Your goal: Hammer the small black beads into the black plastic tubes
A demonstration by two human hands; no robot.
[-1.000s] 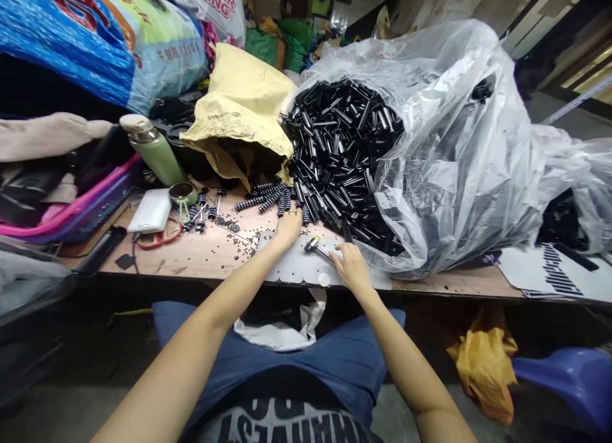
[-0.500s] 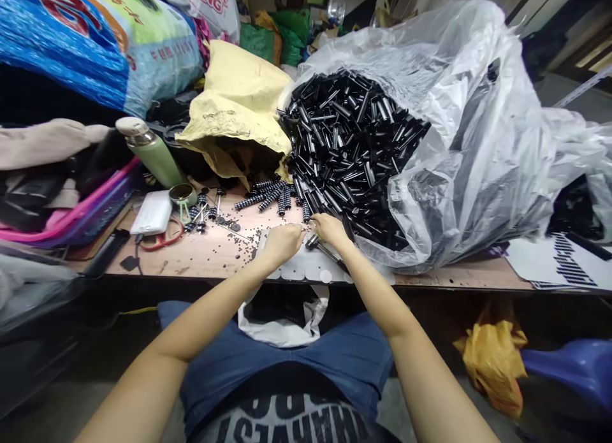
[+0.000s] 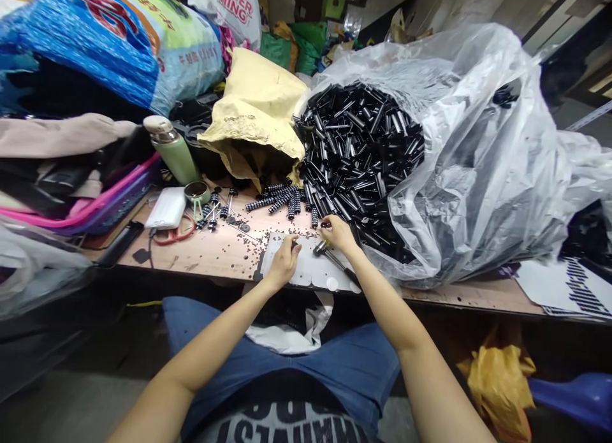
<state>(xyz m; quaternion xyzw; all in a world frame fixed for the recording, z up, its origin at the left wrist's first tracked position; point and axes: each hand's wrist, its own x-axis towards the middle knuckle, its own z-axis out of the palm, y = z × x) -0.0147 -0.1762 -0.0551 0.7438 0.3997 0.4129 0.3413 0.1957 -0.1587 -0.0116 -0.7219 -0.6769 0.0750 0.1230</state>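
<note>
My left hand (image 3: 284, 263) is over the grey plate (image 3: 310, 271) at the table's front edge. Its thumb and fingers close around a small dark piece, too small to name. To the right, my right hand (image 3: 340, 234) has its fingers pinched at the near edge of the black tube pile (image 3: 366, 150); what they hold is hidden. Below that hand lies a hammer-like tool (image 3: 340, 264) with a dark handle. Black-and-white ribbed rods (image 3: 283, 197) lie beyond both hands, and tiny dark bits (image 3: 248, 242) are scattered left of the plate.
A clear plastic bag (image 3: 473, 162) holds the tubes. Behind the rods is an open yellow paper sack (image 3: 261, 111). On the left stand a green flask (image 3: 176, 156), a white box (image 3: 166, 208), red-handled scissors (image 3: 178, 234) and a pink basket (image 3: 115, 194).
My hands have moved apart. The left one has dropped back toward the plate's front, while the right stays by the tubes. The view has shifted slightly.
</note>
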